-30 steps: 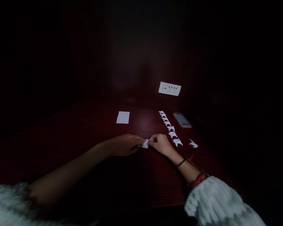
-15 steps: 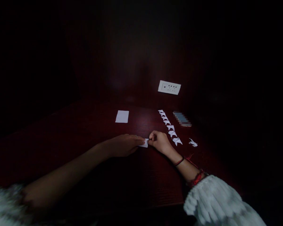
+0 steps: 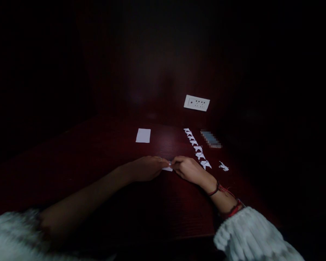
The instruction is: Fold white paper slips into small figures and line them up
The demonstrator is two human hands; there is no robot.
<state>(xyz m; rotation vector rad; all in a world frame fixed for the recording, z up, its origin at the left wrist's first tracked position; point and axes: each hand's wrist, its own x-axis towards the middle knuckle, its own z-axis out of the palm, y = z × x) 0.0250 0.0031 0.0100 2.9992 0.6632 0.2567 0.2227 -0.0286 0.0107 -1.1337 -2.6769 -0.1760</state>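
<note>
My left hand (image 3: 145, 168) and my right hand (image 3: 188, 169) meet at the middle of a dark red table (image 3: 103, 163), fingertips pressed together on a small white folded paper (image 3: 168, 168) lying on the table. Only a sliver of the paper shows between the fingers. Just right of my right hand runs a slanted row of several folded white paper pieces (image 3: 197, 148). One more folded piece (image 3: 223, 166) lies apart, further right.
A flat white sheet (image 3: 143, 135) lies at the back of the table. A phone (image 3: 211, 139) sits behind the paper row. A white wall socket (image 3: 196, 103) is on the dark panel behind. The surroundings are very dark.
My right hand has turned lower and flatter over the paper, covering more of it. My left hand has barely moved.
</note>
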